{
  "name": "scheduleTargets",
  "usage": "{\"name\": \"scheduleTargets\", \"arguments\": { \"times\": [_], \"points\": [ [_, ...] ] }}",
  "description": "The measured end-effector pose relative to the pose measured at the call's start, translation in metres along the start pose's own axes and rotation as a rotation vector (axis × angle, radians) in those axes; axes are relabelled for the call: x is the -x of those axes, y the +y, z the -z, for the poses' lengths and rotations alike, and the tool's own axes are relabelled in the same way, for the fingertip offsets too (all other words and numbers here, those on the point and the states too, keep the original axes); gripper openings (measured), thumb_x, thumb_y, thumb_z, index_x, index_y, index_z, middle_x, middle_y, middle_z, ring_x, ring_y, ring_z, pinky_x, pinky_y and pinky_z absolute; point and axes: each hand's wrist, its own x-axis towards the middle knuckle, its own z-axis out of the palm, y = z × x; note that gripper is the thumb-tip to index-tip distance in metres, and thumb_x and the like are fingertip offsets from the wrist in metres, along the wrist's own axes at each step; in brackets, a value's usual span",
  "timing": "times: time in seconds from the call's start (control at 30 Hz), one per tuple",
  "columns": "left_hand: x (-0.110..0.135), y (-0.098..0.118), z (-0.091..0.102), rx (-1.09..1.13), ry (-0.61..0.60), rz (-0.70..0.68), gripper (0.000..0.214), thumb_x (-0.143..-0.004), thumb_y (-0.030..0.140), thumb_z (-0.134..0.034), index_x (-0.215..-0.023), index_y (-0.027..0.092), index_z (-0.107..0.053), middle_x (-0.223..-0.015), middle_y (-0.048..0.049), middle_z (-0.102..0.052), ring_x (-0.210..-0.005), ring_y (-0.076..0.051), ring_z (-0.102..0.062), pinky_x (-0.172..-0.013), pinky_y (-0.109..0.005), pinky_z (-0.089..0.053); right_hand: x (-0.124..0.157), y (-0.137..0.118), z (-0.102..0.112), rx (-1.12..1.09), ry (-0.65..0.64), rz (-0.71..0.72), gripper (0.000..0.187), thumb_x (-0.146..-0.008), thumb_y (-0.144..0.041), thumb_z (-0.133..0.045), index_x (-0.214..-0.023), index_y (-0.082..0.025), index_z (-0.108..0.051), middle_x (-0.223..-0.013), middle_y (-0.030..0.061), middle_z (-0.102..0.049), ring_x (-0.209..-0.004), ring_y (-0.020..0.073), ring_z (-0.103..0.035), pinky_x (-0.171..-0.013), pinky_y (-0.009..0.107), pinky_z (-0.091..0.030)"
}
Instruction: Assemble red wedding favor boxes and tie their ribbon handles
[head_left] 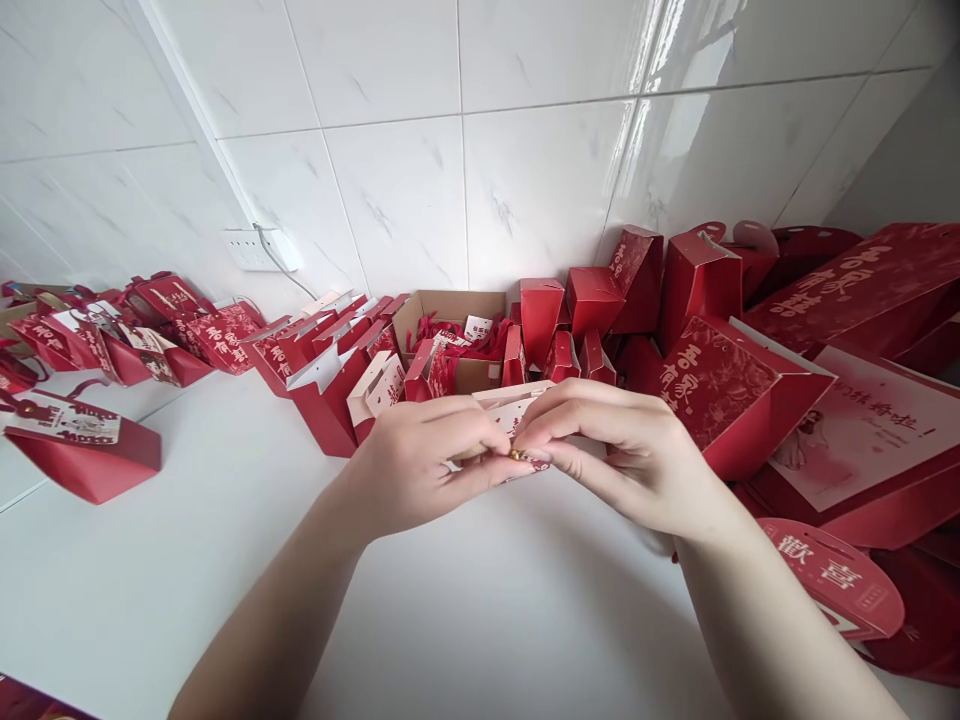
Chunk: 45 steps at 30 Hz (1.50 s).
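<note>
My left hand (442, 455) and my right hand (611, 450) meet over the middle of the white table, fingertips almost touching. Pinched between both hands' thumbs and fingers is a small gold piece (516, 454), round and shiny like a little bell. Its exact shape is partly covered by the fingers. Just behind the fingertips a white and red printed gift box (510, 400) shows in part; whether the hands touch it I cannot tell.
An open cardboard box (480, 376) with red ribbons and tags stands against the tiled wall. Red gift boxes (330, 400) line the back, and more are piled at right (739, 390). A tagged red box (105, 460) lies at left on the white table (225, 530). A wall socket (259, 250) is behind.
</note>
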Motion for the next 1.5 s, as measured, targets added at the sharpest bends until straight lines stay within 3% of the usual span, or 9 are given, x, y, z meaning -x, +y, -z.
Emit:
{"name": "scheduleTargets", "arguments": {
  "times": [0.1, 0.27, 0.47, 0.63, 0.93, 1.23, 1.37, 1.5],
  "points": [
    [0.000, 0.001, -0.002, -0.027, 0.110, -0.013, 0.015, -0.078, 0.019, -0.077, -0.091, 0.024, -0.070, -0.078, 0.0017, -0.074, -0.068, -0.011, -0.068, -0.062, -0.020, -0.056, 0.001, 0.000, 0.005, 0.028, 0.012, -0.016, 0.014, -0.092, -0.013, -0.059, -0.098, -0.019, -0.070, -0.096, 0.0061, -0.068, -0.084, 0.0154, -0.068, -0.077, 0.030, -0.059],
    [0.001, 0.003, -0.012, -0.087, 0.178, -0.019, 0.029, -0.083, 0.014, -0.071, -0.107, 0.031, -0.072, -0.096, 0.0035, -0.078, -0.075, -0.014, -0.075, -0.070, -0.023, -0.064, 0.000, 0.001, 0.004, 0.114, 0.109, 0.042, 0.012, -0.091, -0.015, -0.062, -0.096, -0.020, -0.071, -0.092, 0.0065, -0.072, -0.086, 0.0176, -0.069, -0.075, 0.030, -0.059],
    [-0.001, 0.004, -0.015, -0.215, 0.265, -0.106, 0.028, -0.081, 0.011, -0.073, -0.101, 0.030, -0.072, -0.089, 0.0066, -0.078, -0.076, -0.013, -0.075, -0.081, -0.023, -0.065, -0.001, 0.001, -0.005, 0.241, 0.232, 0.063, 0.015, -0.088, -0.011, -0.064, -0.096, -0.021, -0.071, -0.092, 0.0060, -0.073, -0.090, 0.0184, -0.070, -0.081, 0.032, -0.059],
    [-0.001, 0.007, -0.012, -0.339, 0.270, -0.119, 0.018, -0.077, 0.016, -0.078, -0.090, 0.027, -0.072, -0.080, 0.0069, -0.078, -0.065, -0.011, -0.073, -0.068, -0.019, -0.063, -0.003, 0.000, -0.003, 0.211, 0.167, 0.100, 0.011, -0.090, -0.011, -0.061, -0.094, -0.020, -0.066, -0.091, 0.0068, -0.069, -0.087, 0.0176, -0.067, -0.076, 0.031, -0.058],
    [-0.001, 0.007, -0.017, -0.091, 0.273, 0.061, 0.012, -0.079, 0.018, -0.076, -0.082, 0.027, -0.070, -0.069, 0.0083, -0.074, -0.053, -0.008, -0.067, -0.050, -0.020, -0.058, -0.001, -0.003, 0.001, 0.301, 0.080, 0.164, 0.014, -0.092, -0.010, -0.057, -0.100, -0.020, -0.063, -0.097, 0.0090, -0.068, -0.095, 0.0202, -0.065, -0.081, 0.036, -0.057],
    [0.000, 0.003, -0.016, -0.094, 0.308, 0.057, 0.017, -0.077, 0.017, -0.078, -0.087, 0.030, -0.073, -0.079, 0.0079, -0.077, -0.064, -0.012, -0.073, -0.057, -0.024, -0.062, 0.001, -0.003, 0.013, 0.279, 0.121, 0.087, 0.019, -0.088, -0.013, -0.062, -0.104, -0.022, -0.063, -0.097, 0.0076, -0.069, -0.092, 0.0212, -0.065, -0.080, 0.036, -0.057],
    [-0.001, 0.004, -0.016, -0.081, 0.272, 0.042, 0.016, -0.077, 0.015, -0.078, -0.087, 0.027, -0.073, -0.079, 0.0056, -0.078, -0.064, -0.012, -0.073, -0.054, -0.020, -0.060, 0.001, -0.001, 0.012, 0.270, 0.088, 0.103, 0.020, -0.087, -0.011, -0.062, -0.104, -0.021, -0.064, -0.099, 0.0080, -0.068, -0.092, 0.0204, -0.065, -0.079, 0.034, -0.057],
    [-0.001, 0.002, -0.019, -0.043, 0.266, 0.002, 0.015, -0.078, 0.013, -0.076, -0.089, 0.024, -0.074, -0.081, 0.0027, -0.078, -0.065, -0.012, -0.073, -0.062, -0.020, -0.063, 0.001, 0.000, 0.007, 0.259, 0.041, 0.086, 0.017, -0.090, -0.011, -0.058, -0.101, -0.021, -0.064, -0.098, 0.0083, -0.068, -0.093, 0.0203, -0.065, -0.079, 0.034, -0.056]
  ]
}}
